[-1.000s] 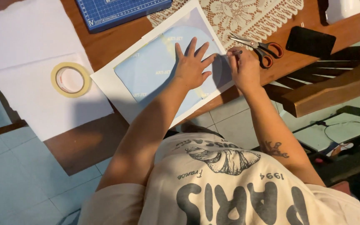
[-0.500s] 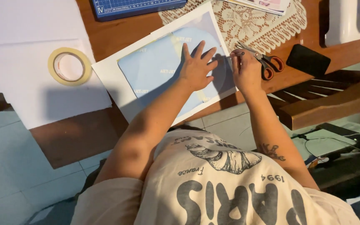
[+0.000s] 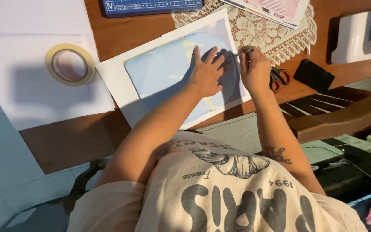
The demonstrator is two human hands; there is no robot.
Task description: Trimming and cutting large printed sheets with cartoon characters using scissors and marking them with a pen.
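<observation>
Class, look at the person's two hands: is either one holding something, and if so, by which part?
The right hand grips a thin pen-like tool near its lower end. The left hand holds nothing; it presses flat on the pale blue sheet.

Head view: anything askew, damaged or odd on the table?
Nothing damaged or spilled. The white sheet with the blue template lies at an angle to the table edge, held flat by the left hand. The right hand holds a pen at its edge. Scissors are partly hidden behind that hand.
</observation>
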